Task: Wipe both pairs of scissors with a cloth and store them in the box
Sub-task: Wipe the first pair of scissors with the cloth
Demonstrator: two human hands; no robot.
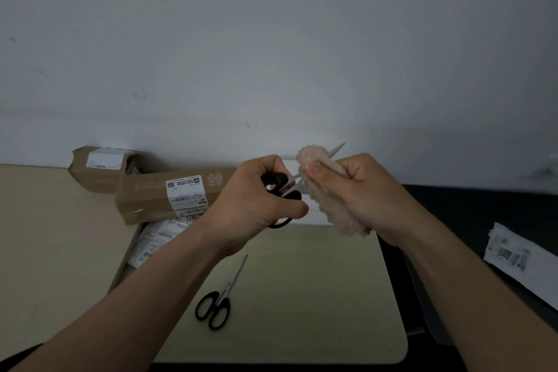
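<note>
My left hand (256, 199) grips the black handles of one pair of scissors (285, 189), held up above the table with its blades spread apart. Around one blade, my right hand (353, 190) squeezes a fluffy pinkish cloth (329, 205); a blade tip (339, 147) pokes out above the cloth. A second pair of black-handled scissors (220, 296) lies closed on a pale mat (317, 296) below my hands, tips pointing up and right. A long cardboard box (151, 199) with a white label lies to the left, behind my left hand.
A smaller cardboard parcel (102, 169) sits at the back left against the wall. White labelled bags (157, 238) lie under the long box. A white printed bag (513, 257) rests on the dark surface at right. The beige tabletop (54, 251) spreads left.
</note>
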